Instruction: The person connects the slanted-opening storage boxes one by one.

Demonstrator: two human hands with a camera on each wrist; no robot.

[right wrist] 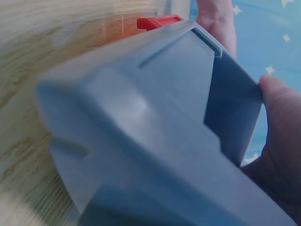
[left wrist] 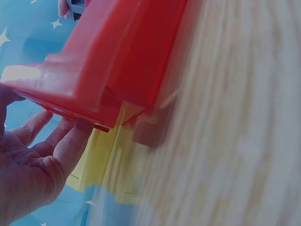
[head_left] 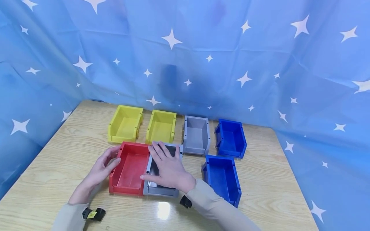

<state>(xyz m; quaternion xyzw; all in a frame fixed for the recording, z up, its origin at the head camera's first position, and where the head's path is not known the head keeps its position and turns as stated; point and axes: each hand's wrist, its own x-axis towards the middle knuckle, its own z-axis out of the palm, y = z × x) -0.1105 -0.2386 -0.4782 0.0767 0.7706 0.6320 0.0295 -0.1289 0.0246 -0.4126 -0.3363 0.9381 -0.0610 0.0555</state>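
In the head view, a red open-front bin (head_left: 134, 166) and a grey bin (head_left: 162, 191) stand side by side at the front. My left hand (head_left: 99, 168) is at the red bin's left wall, fingers toward its back corner and thumb near the side rim. The left wrist view shows the fingertips (left wrist: 81, 126) against the outside of the red bin. My right hand (head_left: 170, 170) spreads over the grey bin, fingers straight toward its back rim and thumb out to the rim beside the red bin. Part of the grey bin's inside is hidden beneath it.
Behind stand a left yellow bin (head_left: 127, 123), another yellow bin (head_left: 162, 125), a second grey bin (head_left: 197, 136) and a blue bin (head_left: 231, 136). Another blue bin (head_left: 221, 176) is right of my right forearm. A star-patterned blue cloth (head_left: 202, 38) hangs around the wooden table (head_left: 268, 186).
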